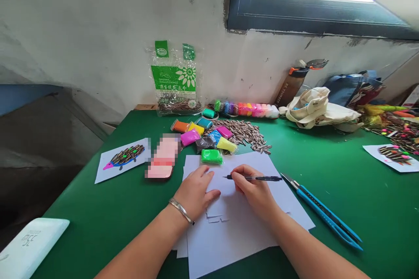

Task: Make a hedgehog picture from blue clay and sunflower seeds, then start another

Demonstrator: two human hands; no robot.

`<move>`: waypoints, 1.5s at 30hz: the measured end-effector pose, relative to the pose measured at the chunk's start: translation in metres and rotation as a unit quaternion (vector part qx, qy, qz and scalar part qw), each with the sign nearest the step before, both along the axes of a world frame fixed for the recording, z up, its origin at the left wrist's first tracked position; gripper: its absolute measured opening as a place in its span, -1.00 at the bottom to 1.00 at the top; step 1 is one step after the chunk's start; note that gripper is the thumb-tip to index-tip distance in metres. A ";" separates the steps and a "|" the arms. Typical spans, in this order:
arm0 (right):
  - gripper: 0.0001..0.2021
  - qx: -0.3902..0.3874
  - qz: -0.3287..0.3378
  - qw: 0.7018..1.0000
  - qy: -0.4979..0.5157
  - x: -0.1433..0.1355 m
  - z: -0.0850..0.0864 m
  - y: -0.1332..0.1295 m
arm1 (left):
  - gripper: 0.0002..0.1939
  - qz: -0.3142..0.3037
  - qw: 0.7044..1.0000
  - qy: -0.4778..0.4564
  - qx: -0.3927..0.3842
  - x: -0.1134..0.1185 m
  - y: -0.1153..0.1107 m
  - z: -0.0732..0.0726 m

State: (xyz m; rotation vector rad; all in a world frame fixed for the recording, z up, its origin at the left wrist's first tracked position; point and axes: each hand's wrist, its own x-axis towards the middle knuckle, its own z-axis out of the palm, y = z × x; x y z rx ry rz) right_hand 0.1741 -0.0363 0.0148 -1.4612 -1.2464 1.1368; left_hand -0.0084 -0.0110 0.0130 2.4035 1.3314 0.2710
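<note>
White sheets of paper lie overlapping on the green table, with a smaller piece on top whose lower edge is torn or cut unevenly. My left hand rests flat on the left of the paper, fingers spread, a silver bangle at its wrist. In my right hand is a black pen, held almost level with its tip pointing left, just above or on the paper. Small packets of coloured clay, among them a green packet, sit at the paper's far edge. Beside my right forearm lies a blue utility knife with its blade out.
Behind the packets is a pile of sunflower seeds, with a seed bag against the wall. A seed-covered hedgehog picture and a pixelated pink object lie left. A bottle and cloth bag stand back right.
</note>
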 end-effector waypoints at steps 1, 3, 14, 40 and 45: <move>-0.86 0.003 0.002 1.000 -0.007 0.001 -0.002 -0.001 | -0.56 -0.002 1.000 0.003 -0.006 -0.001 0.001 0.001; -0.85 0.014 0.013 1.000 -0.021 0.003 -0.006 -0.001 | -0.58 -0.010 1.000 0.010 -0.018 -0.003 0.002 0.004; -0.88 0.101 0.055 0.971 -0.211 -0.001 -0.018 0.002 | -0.62 -0.035 0.999 -0.005 -0.028 -0.011 0.005 0.005; -0.91 0.108 0.117 0.952 -0.261 -0.002 -0.019 0.004 | -0.63 -0.044 0.999 0.009 -0.023 -0.009 0.004 0.006; -0.91 0.107 0.118 0.953 -0.258 -0.002 -0.020 0.005 | -0.63 -0.043 0.999 0.011 -0.020 -0.008 0.004 0.009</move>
